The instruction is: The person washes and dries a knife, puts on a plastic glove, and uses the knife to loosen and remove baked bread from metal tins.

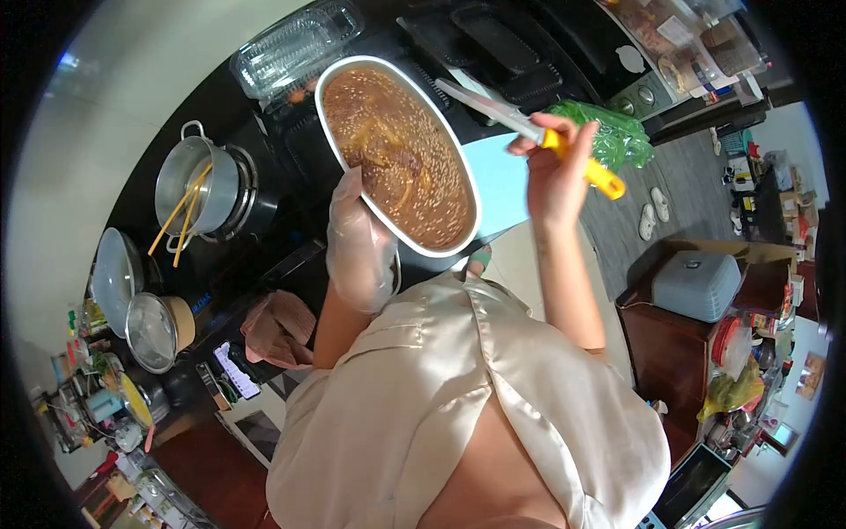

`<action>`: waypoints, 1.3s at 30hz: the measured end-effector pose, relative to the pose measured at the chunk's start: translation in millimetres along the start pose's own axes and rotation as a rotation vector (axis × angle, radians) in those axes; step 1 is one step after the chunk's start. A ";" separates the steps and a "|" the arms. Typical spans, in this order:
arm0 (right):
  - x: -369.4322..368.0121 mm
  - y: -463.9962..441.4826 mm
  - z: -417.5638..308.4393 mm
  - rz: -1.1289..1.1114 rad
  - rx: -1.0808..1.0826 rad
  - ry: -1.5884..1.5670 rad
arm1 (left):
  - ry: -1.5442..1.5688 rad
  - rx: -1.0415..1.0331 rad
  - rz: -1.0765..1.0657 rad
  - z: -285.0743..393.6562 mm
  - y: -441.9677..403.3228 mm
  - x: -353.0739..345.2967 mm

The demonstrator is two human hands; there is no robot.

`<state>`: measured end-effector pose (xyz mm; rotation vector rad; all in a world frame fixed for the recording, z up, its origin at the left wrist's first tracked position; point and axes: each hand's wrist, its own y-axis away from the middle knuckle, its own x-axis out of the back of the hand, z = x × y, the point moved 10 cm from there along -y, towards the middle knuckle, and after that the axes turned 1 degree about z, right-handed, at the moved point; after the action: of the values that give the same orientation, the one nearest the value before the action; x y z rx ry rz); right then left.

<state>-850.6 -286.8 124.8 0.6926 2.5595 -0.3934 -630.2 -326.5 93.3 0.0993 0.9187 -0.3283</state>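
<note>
A white oval dish (470, 204) is tilted in front of me, filled with a brown glossy food (397, 150) dotted with pale seeds. Wearing a clear plastic glove, my left hand (359, 247) grips the dish's near left rim. To the right of the dish, my bare right hand (560, 167) is closed around the yellow handle of a knife (502, 113). Its blade points up and left, past the dish's upper right rim without visible contact. Beneath the knife and dish, part of a light blue board (502, 185) shows.
On the left, a pot (201, 189) with chopsticks (187, 212) stands on the stove. Clear plastic containers (295, 53) and black trays (502, 48) lie behind the dish. A green plastic bag (608, 134) sits to the right. A pink cloth (278, 326) hangs near the counter's front edge.
</note>
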 end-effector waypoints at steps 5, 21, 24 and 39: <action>-59.1 -18.5 -61.7 -0.498 0.264 0.578 | 0.035 0.307 0.084 -21.6 22.4 28.6; -143.0 14.1 -62.8 -1.072 0.746 1.118 | -0.012 0.564 -0.021 -34.2 45.0 19.0; -120.4 -12.0 -55.8 -0.865 0.501 1.144 | -0.058 0.559 0.067 -17.5 51.4 -13.8; -138.2 16.6 -91.2 -1.055 0.807 1.189 | 0.022 0.693 -0.005 -15.9 51.3 -43.1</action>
<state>-767.7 -293.8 268.9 -0.5536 3.6845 -1.8803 -650.1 -264.2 115.1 0.7378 0.7930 -0.6410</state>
